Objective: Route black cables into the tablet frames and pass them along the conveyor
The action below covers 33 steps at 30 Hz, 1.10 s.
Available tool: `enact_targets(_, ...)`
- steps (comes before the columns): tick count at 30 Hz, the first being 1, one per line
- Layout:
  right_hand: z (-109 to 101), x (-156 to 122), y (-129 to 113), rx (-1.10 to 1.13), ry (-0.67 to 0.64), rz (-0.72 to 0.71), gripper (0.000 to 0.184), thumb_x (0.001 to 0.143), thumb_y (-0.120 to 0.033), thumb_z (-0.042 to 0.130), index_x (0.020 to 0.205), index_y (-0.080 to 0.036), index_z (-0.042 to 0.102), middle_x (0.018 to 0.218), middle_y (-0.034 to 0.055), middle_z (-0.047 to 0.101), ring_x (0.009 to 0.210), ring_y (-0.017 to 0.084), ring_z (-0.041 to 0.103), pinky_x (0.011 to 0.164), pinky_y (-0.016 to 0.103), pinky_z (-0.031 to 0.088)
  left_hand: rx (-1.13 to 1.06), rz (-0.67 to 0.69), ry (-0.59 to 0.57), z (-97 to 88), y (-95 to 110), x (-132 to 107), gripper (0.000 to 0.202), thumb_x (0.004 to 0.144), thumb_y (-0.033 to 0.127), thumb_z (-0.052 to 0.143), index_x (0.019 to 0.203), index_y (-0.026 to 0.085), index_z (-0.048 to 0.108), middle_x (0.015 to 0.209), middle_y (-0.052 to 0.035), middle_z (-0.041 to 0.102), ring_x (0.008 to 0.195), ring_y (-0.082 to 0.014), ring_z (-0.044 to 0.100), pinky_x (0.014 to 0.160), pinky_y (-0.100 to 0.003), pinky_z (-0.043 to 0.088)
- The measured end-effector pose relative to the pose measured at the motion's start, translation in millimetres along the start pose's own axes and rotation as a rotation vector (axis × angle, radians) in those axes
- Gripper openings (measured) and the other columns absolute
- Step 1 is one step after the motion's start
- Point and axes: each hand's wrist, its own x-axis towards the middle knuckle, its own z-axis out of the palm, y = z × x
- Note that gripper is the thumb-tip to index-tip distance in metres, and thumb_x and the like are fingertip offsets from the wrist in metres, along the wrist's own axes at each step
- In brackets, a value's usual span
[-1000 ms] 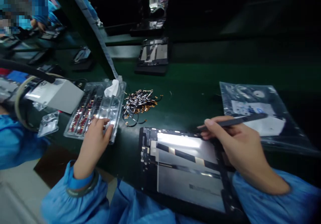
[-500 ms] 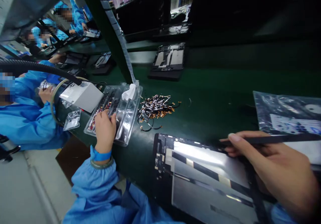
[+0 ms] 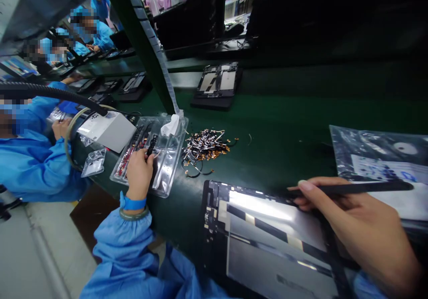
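Left hand (image 3: 138, 174) pinches small black part (image 3: 153, 144) between thumb and fingers, over clear compartment tray (image 3: 167, 184). Right hand (image 3: 354, 221) grips dark tweezer-like tool (image 3: 377, 186), its tip by the upper edge of opened tablet (image 3: 256, 261). Tablet lies on green bench (image 3: 284, 138), in front of the person. Cable pile (image 3: 210, 145) sits just beside tray; plastic bag (image 3: 374, 154) lies beyond right hand. White box (image 3: 115, 131) stands left of tray.

Tablet (image 3: 276, 245) in front, tray (image 3: 167, 170) to its left, cable pile (image 3: 209, 145) beside tray — bag (image 3: 377, 149) at right, second tablet (image 3: 218, 81) behind
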Motion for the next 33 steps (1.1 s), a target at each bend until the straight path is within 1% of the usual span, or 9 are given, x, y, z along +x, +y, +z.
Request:
enact_targets(5,-1,0,4,0.002,-0.012,-0.025,0.043,0.044,-0.058,0.067,0.066,-0.021,0.064,0.052,0.0043,0.064,0.055,0.022,0.063,0.058,0.035,0.049,-0.031,0.019,0.076,0.3,3,-4,0.033,0.081,0.022,0.058,0.113,0.013,0.062,0.090,-0.0099,0.067,0.093,-0.0289,0.061,0.083,-0.040,0.044)
enact_targets(15,-3,2,12,0.140,-0.012,-0.174,0.044,0.052,-0.058,0.074,0.068,-0.019,0.065,0.056,0.0069,0.066,0.049,0.019,0.062,0.050,0.031,0.052,-0.248,-0.048,0.330,-5.8,-1,5,0.017,0.082,0.026,0.055,0.083,0.017,0.069,0.095,-0.0113,0.062,0.099,-0.0282,0.057,0.091,-0.043,0.040)
enact_targets(18,-3,2,18,0.196,0.011,-0.328,0.039,0.066,-0.057,0.069,0.069,-0.018,0.066,0.065,0.0080,0.069,0.055,0.019,0.064,0.055,0.032,0.055,-0.388,-0.083,0.416,-7.4,3,11,0.014,0.080,0.026,0.055,0.078,0.016,0.065,0.102,-0.0118,0.059,0.106,-0.0260,0.055,0.097,-0.040,0.040)
enact_targets(21,-2,3,23,0.301,0.027,-0.558,0.028,0.082,-0.044,0.059,0.071,-0.019,0.065,0.080,0.0083,0.071,0.073,0.020,0.068,0.069,0.036,0.057,-0.561,-0.116,0.421,-3.0,8,13,0.018,0.084,0.030,0.050,0.080,0.015,0.061,0.101,-0.0110,0.062,0.104,-0.0224,0.058,0.094,-0.037,0.044)
enact_targets(24,-4,3,26,0.257,0.052,-0.736,0.015,0.088,-0.028,0.053,0.081,-0.020,0.064,0.097,0.0079,0.069,0.078,0.018,0.067,0.071,0.034,0.056,-0.720,-0.129,0.317,1.2,17,11,0.023,0.087,0.034,0.047,0.084,0.015,0.059,0.087,-0.0080,0.067,0.086,-0.0192,0.064,0.083,-0.035,0.050)
enact_targets(27,-7,-3,24,-0.059,0.104,-0.941,0.013,0.089,-0.019,0.051,0.091,-0.020,0.063,0.096,0.0069,0.069,0.078,0.016,0.067,0.067,0.028,0.055,-0.818,-0.131,0.216,-7.2,31,2,0.020,0.081,0.034,0.056,0.081,0.015,0.062,0.075,-0.0057,0.066,0.077,-0.0185,0.064,0.077,-0.032,0.050)
enact_targets(29,-8,-11,19,-0.196,0.071,-1.107,0.013,0.088,-0.018,0.053,0.097,-0.019,0.061,0.093,0.0067,0.069,0.082,0.016,0.067,0.066,0.025,0.055,-0.894,-0.103,0.113,-20.0,47,-11,0.025,0.080,0.039,0.058,0.083,0.015,0.064,0.073,-0.0046,0.067,0.069,-0.0160,0.062,0.071,-0.030,0.050)
enact_targets(31,-6,-22,14,-0.269,0.009,-1.262,0.015,0.087,-0.016,0.055,0.101,-0.017,0.060,0.093,0.0075,0.070,0.084,0.016,0.068,0.067,0.022,0.055,-1.051,-0.074,-0.124,-33.6,68,-30,0.031,0.077,0.044,0.061,0.086,0.014,0.066,0.073,-0.0044,0.068,0.056,-0.0113,0.057,0.058,-0.025,0.047)
enact_targets(33,-2,-33,8,-0.325,-0.017,-1.377,0.017,0.087,-0.012,0.055,0.103,-0.016,0.060,0.094,0.0087,0.070,0.084,0.016,0.068,0.070,0.023,0.055,-1.277,-0.089,-0.494,-43.6,91,-53,0.032,0.073,0.041,0.068,0.088,0.013,0.067,0.075,-0.0046,0.068,0.048,-0.0071,0.051,0.050,-0.021,0.043)
